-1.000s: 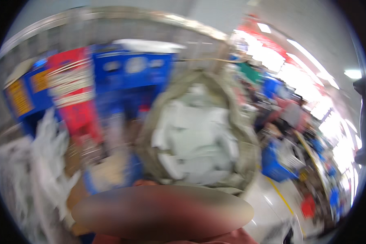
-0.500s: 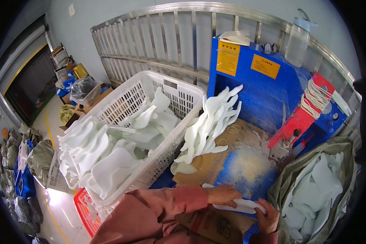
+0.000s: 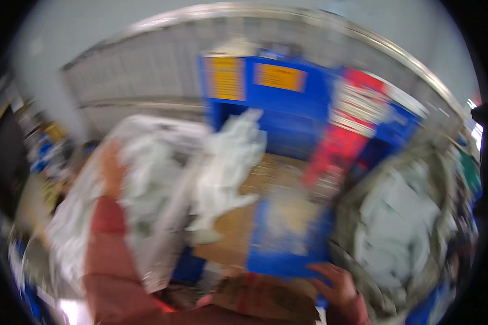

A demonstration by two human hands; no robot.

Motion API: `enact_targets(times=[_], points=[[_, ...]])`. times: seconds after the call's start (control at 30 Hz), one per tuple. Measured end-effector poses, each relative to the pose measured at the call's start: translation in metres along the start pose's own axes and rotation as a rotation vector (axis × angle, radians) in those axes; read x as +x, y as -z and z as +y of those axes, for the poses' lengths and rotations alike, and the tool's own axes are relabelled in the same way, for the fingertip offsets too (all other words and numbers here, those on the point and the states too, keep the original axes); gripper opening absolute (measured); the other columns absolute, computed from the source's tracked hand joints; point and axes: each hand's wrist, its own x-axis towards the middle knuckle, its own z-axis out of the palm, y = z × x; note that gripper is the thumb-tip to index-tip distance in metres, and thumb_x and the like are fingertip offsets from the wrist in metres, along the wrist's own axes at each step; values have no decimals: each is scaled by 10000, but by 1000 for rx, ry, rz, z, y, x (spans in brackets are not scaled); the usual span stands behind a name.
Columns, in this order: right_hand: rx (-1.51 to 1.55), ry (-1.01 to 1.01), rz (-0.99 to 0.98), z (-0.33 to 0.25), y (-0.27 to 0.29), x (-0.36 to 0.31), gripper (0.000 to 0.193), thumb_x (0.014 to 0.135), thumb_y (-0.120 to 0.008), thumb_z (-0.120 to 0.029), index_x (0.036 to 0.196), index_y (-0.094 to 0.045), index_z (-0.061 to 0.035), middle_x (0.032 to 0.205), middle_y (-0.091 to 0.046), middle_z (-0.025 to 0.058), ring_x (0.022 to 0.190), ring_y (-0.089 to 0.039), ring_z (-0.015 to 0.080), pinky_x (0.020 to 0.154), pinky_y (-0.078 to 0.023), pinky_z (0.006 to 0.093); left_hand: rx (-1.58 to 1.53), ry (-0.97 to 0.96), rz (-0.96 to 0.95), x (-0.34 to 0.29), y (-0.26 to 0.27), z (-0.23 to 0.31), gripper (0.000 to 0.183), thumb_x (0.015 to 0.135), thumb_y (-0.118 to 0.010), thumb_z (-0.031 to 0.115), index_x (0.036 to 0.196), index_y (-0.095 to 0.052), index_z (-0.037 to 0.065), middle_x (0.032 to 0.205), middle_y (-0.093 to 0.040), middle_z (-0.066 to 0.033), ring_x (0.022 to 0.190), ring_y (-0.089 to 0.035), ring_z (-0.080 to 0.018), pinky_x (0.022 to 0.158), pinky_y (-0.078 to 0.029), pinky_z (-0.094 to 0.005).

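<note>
Motion blurs the whole picture. My left hand (image 3: 113, 168) reaches into the white plastic basket (image 3: 171, 238), over the heap of flat, wavy white pieces (image 3: 152, 168); its fingers are smeared, so any hold on a piece cannot be made out. By the front edge of the blue work surface (image 3: 276, 254), my right hand (image 3: 336, 287) has its fingers spread, with no piece seen in them. A stack of wavy white pieces (image 3: 228, 157) lies between the basket and the blue surface, on brown cardboard (image 3: 233, 233).
A blue machine housing (image 3: 293, 116) stands behind the work surface, with a red cord-wrapped arm (image 3: 341, 141) slanting down to it. At the right is a grey-green sack (image 3: 344, 227) of white pieces (image 3: 396, 227). A metal railing (image 3: 141, 81) runs along the back.
My left hand has gone from the front of the work surface left into the basket. The white piece both hands held is no longer seen in them. The view has swung right.
</note>
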Motion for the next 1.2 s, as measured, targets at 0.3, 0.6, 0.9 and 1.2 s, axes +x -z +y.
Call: enact_targets(times=[0.3, 0.6, 0.9, 1.2], points=[[-363, -160, 90, 30, 44, -69, 366, 940, -722, -200, 1280, -693, -66, 1175, -719, 151, 1023, -708, 359, 894, -590, 415, -148, 163, -484, -47, -20, 24, 841, 896, -676, -30, 1637, -300, 99, 1667, -334, -170, 1519, -343, -366, 1235, -292, -473], [-55, -686, 1113, 213, 183, -76, 688, 919, -765, -334, 1423, -542, 78, 1173, -708, 196, 979, -705, 220, 737, -618, 360, -950, -213, -1104, -96, 130, 310, 582, 848, -774, 153, 1391, -621, 8, 1317, -670, -207, 1220, -638, -355, 1076, -482, -419], [233, -557, 1269, 236, 196, -27, 306, 963, -724, -234, 1127, -637, 9, 936, -690, 74, 771, -679, 152, 633, -596, 322, -1145, -373, -1293, -129, 155, 407, 566, 918, -781, 290, 1401, -622, 41, 1315, -670, -219, 1215, -651, -360, 1008, -536, -431], [257, -32, 1391, 107, 186, -105, 139, 1020, -631, -38, 1158, -621, -24, 970, -688, 26, 845, -678, 116, 724, -640, 314, -1459, -116, -1364, -107, 170, 437, 465, 994, -708, 145, 1423, -598, 4, 1349, -685, -153, 1245, -652, -260, 1028, -538, -394]])
